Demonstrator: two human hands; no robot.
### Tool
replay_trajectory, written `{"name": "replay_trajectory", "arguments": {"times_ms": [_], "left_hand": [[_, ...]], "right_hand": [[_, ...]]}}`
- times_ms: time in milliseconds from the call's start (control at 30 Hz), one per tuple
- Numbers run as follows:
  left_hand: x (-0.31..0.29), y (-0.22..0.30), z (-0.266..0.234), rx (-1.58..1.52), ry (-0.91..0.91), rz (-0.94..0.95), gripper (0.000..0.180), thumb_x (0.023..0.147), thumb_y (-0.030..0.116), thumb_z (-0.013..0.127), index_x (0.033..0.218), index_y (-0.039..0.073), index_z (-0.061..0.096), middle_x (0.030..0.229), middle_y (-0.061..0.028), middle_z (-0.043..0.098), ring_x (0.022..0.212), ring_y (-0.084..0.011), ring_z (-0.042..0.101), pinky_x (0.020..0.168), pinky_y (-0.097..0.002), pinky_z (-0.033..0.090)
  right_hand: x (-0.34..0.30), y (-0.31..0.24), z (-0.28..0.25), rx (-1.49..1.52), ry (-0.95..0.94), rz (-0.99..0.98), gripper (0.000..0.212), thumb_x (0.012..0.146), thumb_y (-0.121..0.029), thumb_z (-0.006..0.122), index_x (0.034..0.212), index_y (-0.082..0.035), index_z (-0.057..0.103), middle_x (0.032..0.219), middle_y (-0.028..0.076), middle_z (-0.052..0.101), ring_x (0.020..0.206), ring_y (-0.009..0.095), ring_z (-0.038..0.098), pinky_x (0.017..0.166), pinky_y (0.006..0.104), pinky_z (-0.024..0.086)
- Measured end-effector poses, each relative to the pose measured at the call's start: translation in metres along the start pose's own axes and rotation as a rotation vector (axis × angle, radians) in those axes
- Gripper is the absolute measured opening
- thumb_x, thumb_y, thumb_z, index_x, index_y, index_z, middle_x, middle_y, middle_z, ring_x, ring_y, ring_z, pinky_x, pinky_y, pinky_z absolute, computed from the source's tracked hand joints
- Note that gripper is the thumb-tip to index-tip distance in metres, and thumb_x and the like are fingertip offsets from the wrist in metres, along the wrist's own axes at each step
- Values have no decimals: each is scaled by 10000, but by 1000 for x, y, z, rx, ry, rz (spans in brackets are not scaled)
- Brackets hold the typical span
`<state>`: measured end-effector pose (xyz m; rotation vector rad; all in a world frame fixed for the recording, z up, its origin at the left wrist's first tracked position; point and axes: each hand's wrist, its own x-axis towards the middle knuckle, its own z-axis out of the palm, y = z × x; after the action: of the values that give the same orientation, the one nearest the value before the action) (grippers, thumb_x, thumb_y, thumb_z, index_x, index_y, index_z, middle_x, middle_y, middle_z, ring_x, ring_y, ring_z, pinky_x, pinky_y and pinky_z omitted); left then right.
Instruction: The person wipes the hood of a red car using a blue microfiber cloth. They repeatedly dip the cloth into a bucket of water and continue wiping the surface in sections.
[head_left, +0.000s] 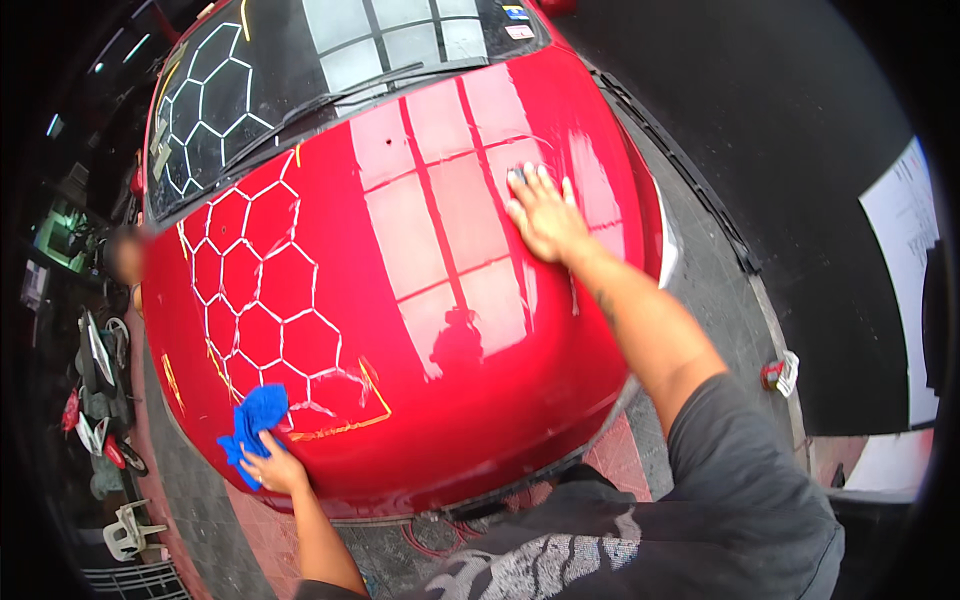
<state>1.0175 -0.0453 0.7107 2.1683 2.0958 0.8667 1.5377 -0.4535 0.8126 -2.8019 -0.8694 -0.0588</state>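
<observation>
I judge surface-rubbing underway | right hand [545, 218] spread flat over small dark piece [517, 176], hood's [345, 265] far right | left hand [275, 468] grips blue cloth [262, 408], near left | next stroke wants even pressure

A glossy red car hood [450, 430] fills the middle of the frame. White lines form a honeycomb [260, 265] across its left part, with yellow tape [340, 431] angled along the pattern's lower right corner. At lower left, a crumpled blue cloth [262, 408] rests under the left hand [278, 470]; right of centre, the right hand [545, 215] lies flat on the paint, a small dark piece [517, 175] at its fingertips.
</observation>
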Motion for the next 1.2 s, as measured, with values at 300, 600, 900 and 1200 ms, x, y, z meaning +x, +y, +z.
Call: {"name": "replay_trajectory", "arguments": {"times_ms": [300,600,900,1200], "left_hand": [[27,-41,20,-77,59,112,840,1076,568,607,1583,-86,468,1644,-346,421,1540,-470,383,1299,-530,275],[17,-24,23,36,15,46,944,1024,747,544,1621,21,455,1666,-312,400,1530,-478,401,1231,-591,353],[58,4,10,-29,-62,91,855,939,778,632,1611,271,487,1703,-285,365,1559,-455,389,1172,-722,342],[155,59,37,79,-54,191,866,972,825,529,1654,298,441,1703,-272,379,1593,-420,356,1177,-718,346]], "right_hand": [[306,75,-9,18,88,7,694,1140,-608,274,1739,-258,293,1837,111,174,1700,328,124,1332,664,111],[122,44,7,13,75,8,673,1159,-559,300,1734,-209,295,1825,159,188,1691,357,149,1346,621,116],[-298,-115,62,94,93,93,667,1136,-363,489,1706,-61,322,1795,264,189,1674,439,157,1339,621,106],[-275,-116,52,82,88,47,661,1121,-359,508,1693,-68,352,1770,260,265,1663,442,198,1330,638,136]]}}
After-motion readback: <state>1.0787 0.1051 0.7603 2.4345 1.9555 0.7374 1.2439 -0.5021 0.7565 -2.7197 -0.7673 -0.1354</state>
